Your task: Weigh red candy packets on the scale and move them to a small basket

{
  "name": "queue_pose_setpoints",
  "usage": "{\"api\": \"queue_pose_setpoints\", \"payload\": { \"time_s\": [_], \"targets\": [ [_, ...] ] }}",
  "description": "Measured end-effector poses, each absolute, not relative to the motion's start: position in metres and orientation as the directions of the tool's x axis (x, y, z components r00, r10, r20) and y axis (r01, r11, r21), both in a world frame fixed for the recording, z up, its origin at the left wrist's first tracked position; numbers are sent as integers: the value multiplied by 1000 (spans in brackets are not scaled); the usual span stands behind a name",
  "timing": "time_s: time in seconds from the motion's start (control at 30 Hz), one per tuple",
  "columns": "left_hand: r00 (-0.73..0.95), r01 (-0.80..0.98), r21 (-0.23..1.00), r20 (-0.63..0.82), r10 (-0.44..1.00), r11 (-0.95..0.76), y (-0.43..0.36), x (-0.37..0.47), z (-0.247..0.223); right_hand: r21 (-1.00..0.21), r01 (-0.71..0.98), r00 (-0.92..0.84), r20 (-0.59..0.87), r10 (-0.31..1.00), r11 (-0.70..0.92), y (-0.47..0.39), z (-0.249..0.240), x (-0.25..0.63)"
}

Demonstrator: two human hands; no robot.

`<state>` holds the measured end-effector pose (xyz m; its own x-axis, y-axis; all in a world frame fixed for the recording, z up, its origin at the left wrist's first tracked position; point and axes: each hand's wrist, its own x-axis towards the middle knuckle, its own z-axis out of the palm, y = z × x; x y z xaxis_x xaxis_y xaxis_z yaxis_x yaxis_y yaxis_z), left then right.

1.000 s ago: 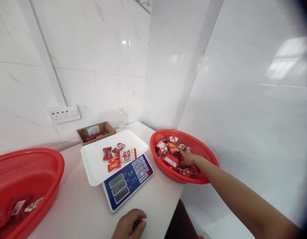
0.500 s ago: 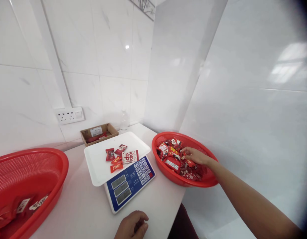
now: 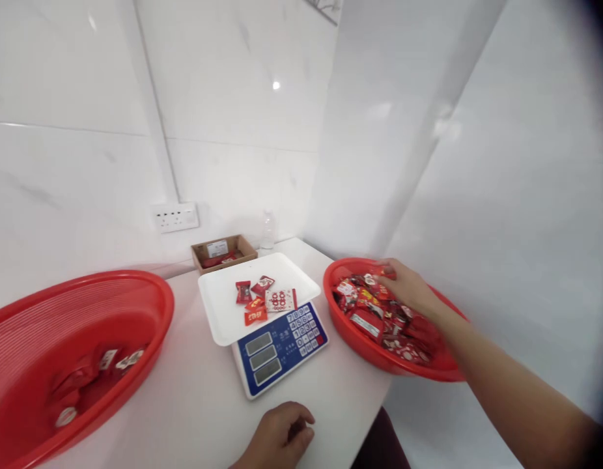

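Note:
My right hand (image 3: pixel 409 286) is over the right red basket (image 3: pixel 348 335), its fingers pinched on a small red wrapped candy (image 3: pixel 381 288) above the heap of wrapped sweets (image 3: pixel 370 299). On the table near the scale (image 3: pixel 282 355) rests my left hand (image 3: pixel 282 433), loosely curled, thumb and fingers apart, with nothing visible in it. The scale's white tray (image 3: pixel 218 319) carries several small packets: a dark red one (image 3: pixel 243 292), another dark red one (image 3: pixel 263 284), orange-red ones (image 3: pixel 255 314) and a white-and-red one (image 3: pixel 280 300).
A second red basket (image 3: pixel 150 293) with some red packets (image 3: pixel 81 371) stands on the left. Behind the scale are a cardboard box (image 3: pixel 198 257) holding red packets and a clear bottle (image 3: pixel 267 231). A wall socket (image 3: pixel 174 218) is above the white table (image 3: pixel 184 404).
My right hand has lifted from among the sweets toward the basket's back side, now with a candy in its fingers. The view has shifted left; my left hand stays by the scale.

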<state>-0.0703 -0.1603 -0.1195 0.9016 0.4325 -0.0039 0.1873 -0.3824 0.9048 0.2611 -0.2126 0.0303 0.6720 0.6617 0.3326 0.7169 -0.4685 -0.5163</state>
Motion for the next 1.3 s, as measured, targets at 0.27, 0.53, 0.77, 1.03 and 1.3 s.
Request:
{"api": "queue_pose_setpoints", "payload": {
  "time_s": [0.27, 0.53, 0.77, 1.03, 1.3],
  "targets": [
    [889, 224, 911, -45, 456, -346, -161, -73, -118, -810, 586, 510, 383, 770, 15, -128, 43, 171],
    [899, 215, 919, -54, 434, -331, -158, -75, -113, -886, 440, 471, 366, 803, 146, -40, -8, 104],
    [901, 224, 928, -81, 427, -297, -157, -76, -111, -894, 426, 575, 385, 722, 138, -36, -22, 117],
    [881, 232, 921, -63, 470, -312, -163, -78, -107, -865, 501, 607, 380, 698, 34, -45, -20, 127],
    [886, 242, 905, -59, 459, -350, -164, -81, -104, -782, 621, 586, 415, 696, -56, -53, -17, 125]
  ]
}}
